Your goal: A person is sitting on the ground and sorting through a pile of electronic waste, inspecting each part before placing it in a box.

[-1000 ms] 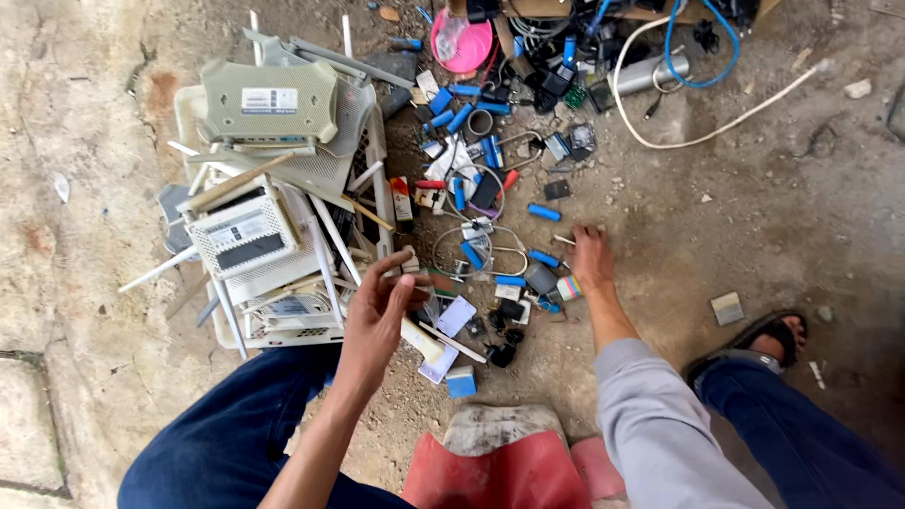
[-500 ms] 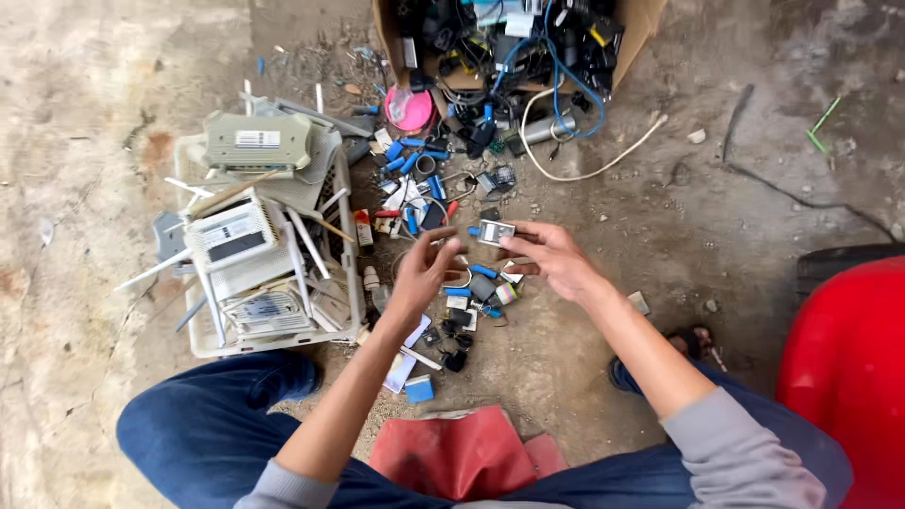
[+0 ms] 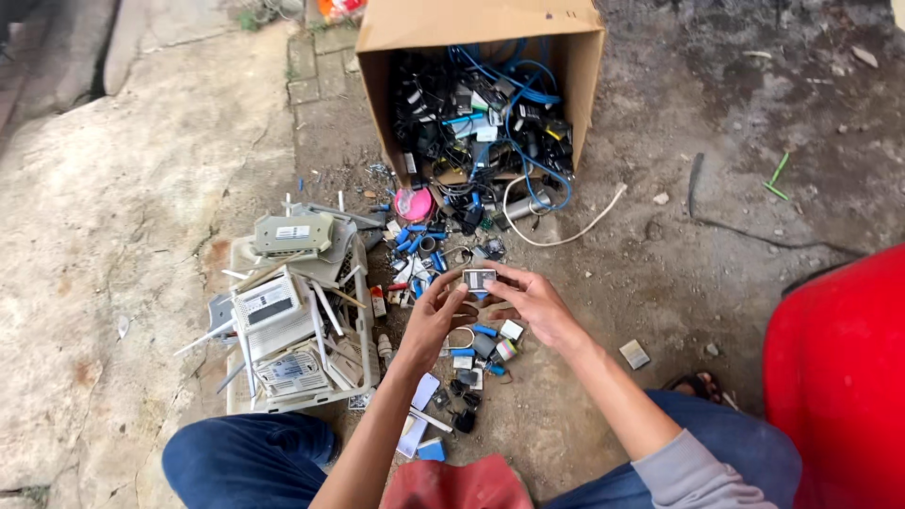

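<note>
Both hands meet above a scatter of small electronic parts (image 3: 471, 358) on the dirt ground. My left hand (image 3: 436, 316) and my right hand (image 3: 530, 302) together hold a small grey rectangular device (image 3: 479, 279) by its sides, fingertips pinching it. Blue connectors, black adapters and small white pieces lie just below the hands. My legs in blue trousers frame the bottom of the view.
A cardboard box (image 3: 575, 66) tipped on its side spills black adapters and blue cables. A heap of white routers with antennas (image 3: 287, 330) lies to the left. A large red plastic thing (image 3: 839, 377) stands at right; red cloth (image 3: 457, 485) lies between my knees.
My right hand picked a small grey device off the pile and brought it up; my left hand joined it. The view has tilted upward, showing the whole box.
</note>
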